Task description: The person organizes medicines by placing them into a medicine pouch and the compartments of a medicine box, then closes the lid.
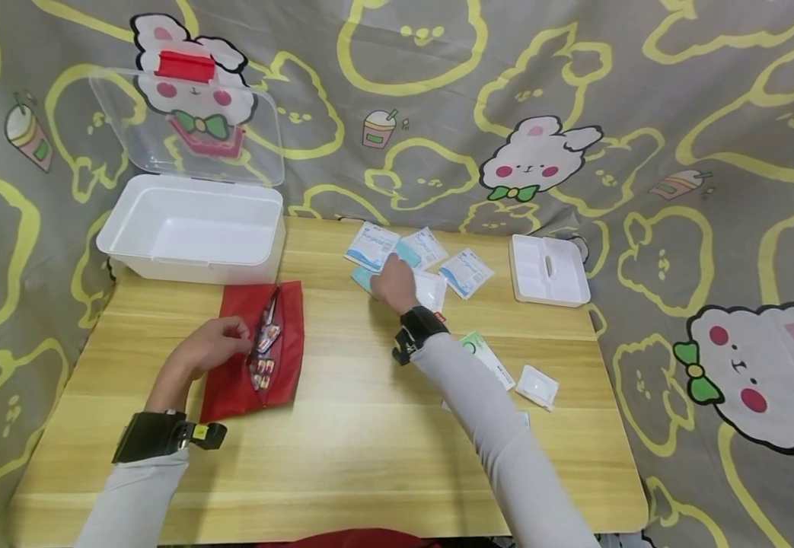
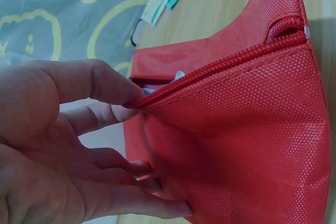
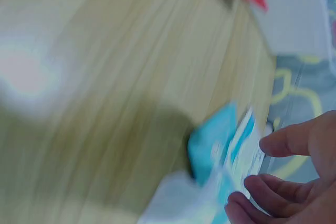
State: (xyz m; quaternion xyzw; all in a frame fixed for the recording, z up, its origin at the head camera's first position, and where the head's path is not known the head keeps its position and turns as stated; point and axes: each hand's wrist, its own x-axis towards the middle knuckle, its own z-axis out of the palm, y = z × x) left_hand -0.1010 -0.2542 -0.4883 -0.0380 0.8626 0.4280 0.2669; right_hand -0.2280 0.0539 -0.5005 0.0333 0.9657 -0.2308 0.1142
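Observation:
My left hand (image 1: 212, 346) holds the zip edge of a red pouch (image 1: 291, 327) on the table's left side. In the left wrist view, thumb and forefinger pinch that edge and the other fingers lie along the pouch's outer side. Through the gaping zip, blister packs (image 1: 263, 369) of capsules show. Over a cluster of flat packets at the back middle is my right hand (image 1: 395, 285). Among them are white packets (image 1: 372, 243) printed "Surgical" and a teal piece (image 1: 362, 278). The right wrist view shows its thumb and fingers apart, close to the packets.
A white box (image 1: 275, 240) with its clear lid (image 1: 259, 122) raised stands at the back left. At the back right lies a white divided tray (image 1: 532, 288). A green-and-white carton (image 1: 491, 359) and a small white packet (image 1: 537, 387) lie near the right forearm.

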